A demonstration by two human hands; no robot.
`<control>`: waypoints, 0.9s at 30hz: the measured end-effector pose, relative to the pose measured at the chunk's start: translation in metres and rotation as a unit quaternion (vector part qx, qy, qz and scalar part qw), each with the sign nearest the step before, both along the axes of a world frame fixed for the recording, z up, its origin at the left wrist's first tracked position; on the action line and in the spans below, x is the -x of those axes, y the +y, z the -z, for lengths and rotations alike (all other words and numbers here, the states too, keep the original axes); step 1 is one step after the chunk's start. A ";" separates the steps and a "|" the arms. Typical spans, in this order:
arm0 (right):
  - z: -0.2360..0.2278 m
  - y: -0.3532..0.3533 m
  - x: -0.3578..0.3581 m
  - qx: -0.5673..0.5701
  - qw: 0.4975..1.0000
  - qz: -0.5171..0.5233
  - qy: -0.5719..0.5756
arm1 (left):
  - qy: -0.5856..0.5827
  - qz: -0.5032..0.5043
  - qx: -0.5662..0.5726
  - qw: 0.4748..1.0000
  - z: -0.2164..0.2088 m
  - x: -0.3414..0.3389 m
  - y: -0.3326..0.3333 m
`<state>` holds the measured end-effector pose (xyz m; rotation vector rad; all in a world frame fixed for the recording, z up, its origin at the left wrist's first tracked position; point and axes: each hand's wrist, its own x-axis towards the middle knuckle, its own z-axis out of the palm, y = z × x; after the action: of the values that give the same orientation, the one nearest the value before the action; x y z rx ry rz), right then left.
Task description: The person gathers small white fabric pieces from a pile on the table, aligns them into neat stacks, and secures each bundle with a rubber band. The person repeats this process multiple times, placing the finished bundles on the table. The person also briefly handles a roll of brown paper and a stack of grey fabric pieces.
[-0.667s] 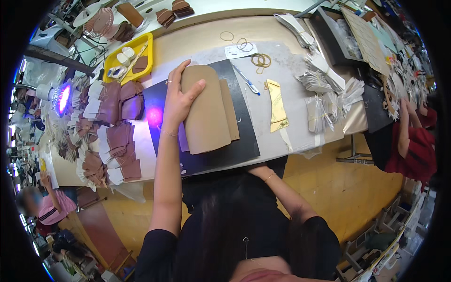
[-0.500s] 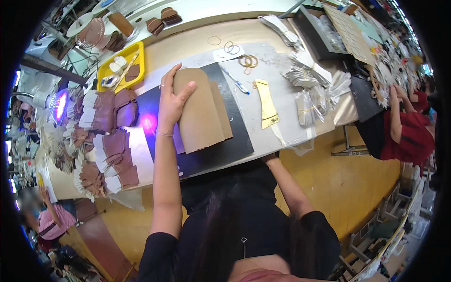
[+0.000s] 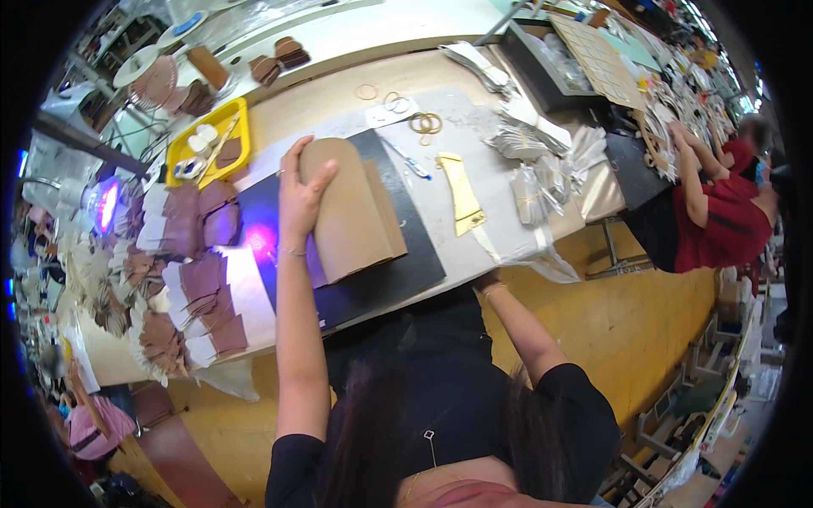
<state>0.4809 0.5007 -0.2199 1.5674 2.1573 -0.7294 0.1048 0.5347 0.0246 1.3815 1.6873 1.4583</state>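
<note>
The person's right forearm ran down under the near table edge, its hand hidden there, so I could not tell its grip. The left hand (image 3: pixel 298 196) lay flat, fingers spread, pressing the left rim of a stack of tan arch-shaped pieces (image 3: pixel 351 207) on a black mat (image 3: pixel 417 262) (a violet glow beside the wrist). Further left sat brown leather pieces (image 3: pixel 201 222). Beyond stood a yellow tray (image 3: pixel 240 127) and rubber bands (image 3: pixel 426 124). Far right, a co-worker in red (image 3: pixel 730 222) leaned over.
</note>
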 end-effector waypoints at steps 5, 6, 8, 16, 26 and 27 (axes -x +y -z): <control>-0.051 -0.030 -0.003 0.096 0.994 -0.045 -0.002 | -0.093 -0.003 0.027 0.995 -0.004 -0.006 0.001; -0.072 -0.029 -0.005 0.145 0.987 -0.070 -0.025 | -0.085 -0.002 0.019 0.996 -0.006 -0.008 0.000; -0.123 -0.033 -0.012 0.168 0.983 -0.072 0.028 | -0.069 -0.009 0.020 0.997 -0.011 -0.010 -0.003; -0.268 0.000 -0.034 -0.308 0.903 0.192 0.228 | -0.075 -0.012 0.018 0.997 -0.017 -0.016 -0.002; -0.246 0.059 -0.013 -0.354 0.906 0.223 0.065 | -0.078 0.000 0.027 0.997 -0.018 -0.015 -0.003; -0.248 0.059 -0.013 -0.365 0.900 0.230 0.063 | -0.082 0.003 0.033 0.996 -0.019 -0.014 -0.003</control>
<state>0.4936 0.5599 0.0285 2.5276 2.3137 -0.1103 0.1185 0.5319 0.0433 1.1964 1.6127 1.4573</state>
